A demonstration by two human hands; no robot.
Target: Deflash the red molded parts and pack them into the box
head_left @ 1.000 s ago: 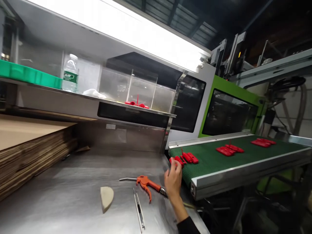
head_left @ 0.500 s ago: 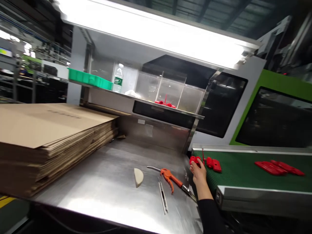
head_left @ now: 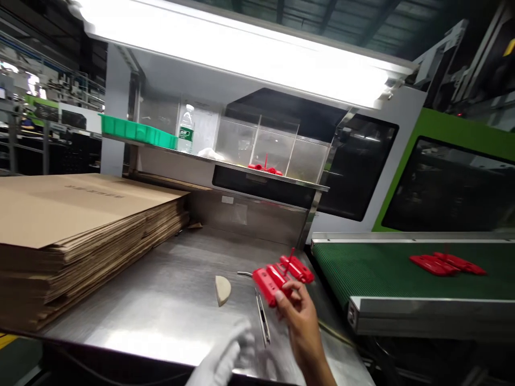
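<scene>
Between its thumb and fingers my right hand holds a cluster of red plastic parts with a thin upright stem, above the metal table. My left hand, in a white glove, is low in the middle near the table's front edge; motion smears its fingers. A pair of tweezers lies between the hands. Left of the red parts is an off-white half-round piece. The air gun's body is hidden behind the red parts; its thin nozzle shows.
Stacked cardboard covers the table's left side. On the right, a green conveyor belt carries more red parts. The shelf above holds a green tray, a bottle and red pieces.
My right hand has lifted the red cluster off the belt's near end and moved it left over the table. My gloved left hand has come into view. The view has shifted slightly.
</scene>
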